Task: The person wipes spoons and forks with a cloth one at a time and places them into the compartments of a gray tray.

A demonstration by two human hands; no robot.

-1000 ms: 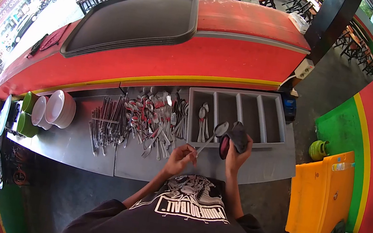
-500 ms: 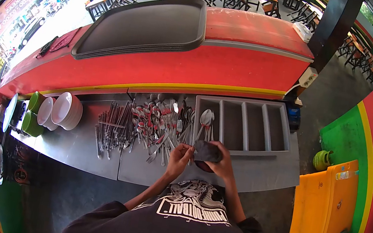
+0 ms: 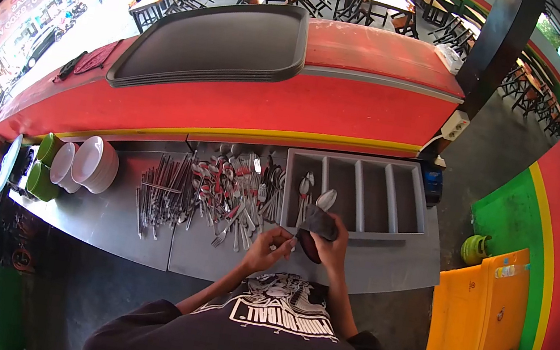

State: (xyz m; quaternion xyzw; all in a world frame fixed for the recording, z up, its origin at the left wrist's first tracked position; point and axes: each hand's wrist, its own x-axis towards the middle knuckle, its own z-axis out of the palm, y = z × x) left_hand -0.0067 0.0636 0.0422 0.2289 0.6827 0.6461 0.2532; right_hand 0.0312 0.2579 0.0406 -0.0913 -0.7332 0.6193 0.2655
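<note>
My right hand (image 3: 331, 248) is closed around a dark grey cloth (image 3: 321, 223), which wraps a spoon (image 3: 326, 198). The spoon's bowl sticks out above the cloth. My left hand (image 3: 270, 248) pinches the handle end just left of the cloth. Dark reddish material (image 3: 309, 247) hangs below the cloth. Both hands are in front of a grey cutlery tray (image 3: 364, 160), whose leftmost compartment holds a few spoons (image 3: 305, 185). Left of the tray lies a heap of mixed spoons and forks (image 3: 237, 194), and beyond it a pile of thin metal cutlery (image 3: 161, 193).
Stacked white bowls (image 3: 97, 164) and green bowls (image 3: 42, 183) stand at the left of the metal counter (image 3: 208, 260). Large dark trays (image 3: 213, 40) rest on the red ledge (image 3: 380, 52) behind. An orange cabinet (image 3: 473, 319) stands at the right, near a green gas cylinder (image 3: 475, 248).
The spoon's bowl has swung right and down, away from the tray's left compartment. Both hands have shifted slightly, and the cloth has moved right along with the right hand.
</note>
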